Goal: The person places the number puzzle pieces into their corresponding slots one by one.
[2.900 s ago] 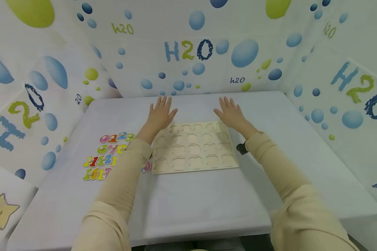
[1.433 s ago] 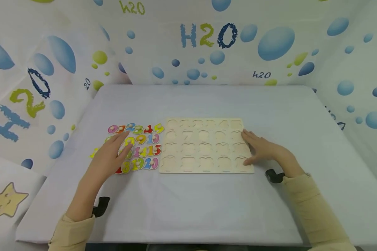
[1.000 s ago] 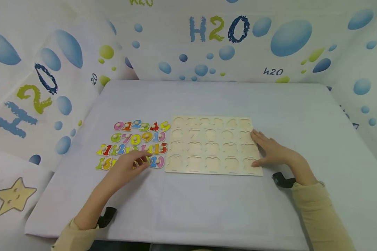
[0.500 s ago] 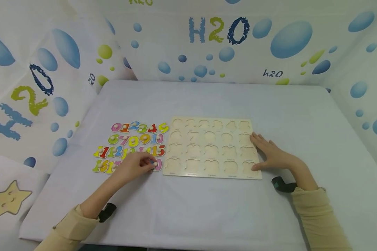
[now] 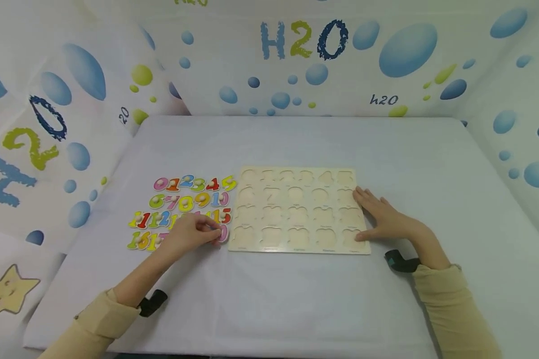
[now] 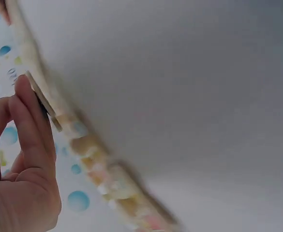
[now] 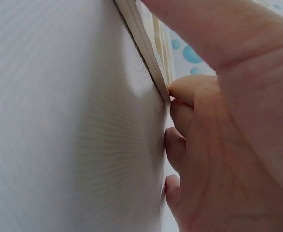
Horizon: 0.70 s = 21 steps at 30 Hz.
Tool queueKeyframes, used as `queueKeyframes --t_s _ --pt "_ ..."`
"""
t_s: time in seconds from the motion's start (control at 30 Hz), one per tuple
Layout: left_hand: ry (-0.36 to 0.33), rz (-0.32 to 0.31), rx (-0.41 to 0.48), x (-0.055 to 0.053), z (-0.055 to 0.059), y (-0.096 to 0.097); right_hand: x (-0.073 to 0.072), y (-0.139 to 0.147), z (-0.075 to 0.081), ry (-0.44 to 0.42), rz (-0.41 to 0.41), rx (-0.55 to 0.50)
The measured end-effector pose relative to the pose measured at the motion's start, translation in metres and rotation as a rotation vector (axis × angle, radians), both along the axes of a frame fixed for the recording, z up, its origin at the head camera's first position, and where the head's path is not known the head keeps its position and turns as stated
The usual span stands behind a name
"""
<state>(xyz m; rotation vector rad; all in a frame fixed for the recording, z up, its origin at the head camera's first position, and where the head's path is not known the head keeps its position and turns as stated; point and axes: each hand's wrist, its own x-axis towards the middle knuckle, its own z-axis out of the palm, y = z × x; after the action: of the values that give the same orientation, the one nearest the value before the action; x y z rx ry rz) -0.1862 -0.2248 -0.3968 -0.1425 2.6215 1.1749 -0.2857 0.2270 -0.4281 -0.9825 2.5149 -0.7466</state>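
Head view: pale wooden puzzle board (image 5: 296, 212) sits mid-worktop (image 5: 296, 304), its cut-out slots facing up. Treating the board as a clock with 12 at the far edge, the colourful number pieces (image 5: 186, 202) are at 9 o'clock, lying flat in four rows. Top row reads 0 to 5, next one 6 to 10; the lower two are partly blocked from sight.

Left hand (image 5: 188, 234) is around 8 o'clock, thumb and fingers nearly closed, pinching a number piece with a pink 0 (image 5: 224, 233) showing, just beside the board. Left wrist cam has that piece edge-on, held between the fingers.

Right hand (image 5: 388, 219) is at 3 o'clock, spread pretty wide, fingertips and thumb touching the board's edge, gripping nothing. H2O-print backdrop (image 5: 341, 99) fills 12 o'clock.
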Motion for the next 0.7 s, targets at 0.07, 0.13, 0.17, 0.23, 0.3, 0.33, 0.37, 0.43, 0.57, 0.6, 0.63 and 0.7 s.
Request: queueKeyframes --t_s 0.07,0.13,0.17,0.23,0.3,0.33,0.37,0.43,0.57,0.6,0.63,0.7 --pt "0.004 0.018 0.026 -0.003 0.011 0.008 0.001 -0.001 0.0 -0.008 -0.002 0.004" --pt "0.008 -0.001 0.09 -0.009 0.022 0.026 0.002 -0.002 0.0 -0.019 -0.012 0.018" --pt "0.011 -0.031 0.12 -0.012 0.027 0.039 0.002 -0.002 0.0 -0.021 -0.017 0.026" --pt "0.029 -0.108 0.174 -0.019 0.034 0.069 0.003 -0.001 0.0 -0.024 -0.027 0.043" --pt "0.034 -0.199 0.248 -0.027 0.034 0.104 0.004 0.001 0.0 -0.027 -0.032 0.052" --pt "0.041 -0.248 0.261 -0.029 0.034 0.121 0.004 0.002 0.0 -0.029 -0.033 0.052" --pt "0.047 -0.291 0.271 -0.032 0.032 0.137 0.004 0.003 0.0 -0.031 -0.032 0.051" --pt "0.055 -0.37 0.281 -0.035 0.027 0.167 0.005 0.004 0.0 -0.035 -0.028 0.039" --pt "0.054 -0.468 0.26 -0.04 0.012 0.211 0.004 0.006 -0.003 -0.037 -0.001 0.004" --pt "0.057 -0.479 0.246 -0.041 0.009 0.218 0.004 0.006 -0.003 -0.036 0.005 -0.006" --pt "0.066 -0.485 0.227 -0.043 0.006 0.225 0.003 0.006 -0.004 -0.035 0.01 -0.014" --pt "0.083 -0.494 0.184 -0.048 0.001 0.236 0.002 0.007 -0.004 -0.031 0.018 -0.026"
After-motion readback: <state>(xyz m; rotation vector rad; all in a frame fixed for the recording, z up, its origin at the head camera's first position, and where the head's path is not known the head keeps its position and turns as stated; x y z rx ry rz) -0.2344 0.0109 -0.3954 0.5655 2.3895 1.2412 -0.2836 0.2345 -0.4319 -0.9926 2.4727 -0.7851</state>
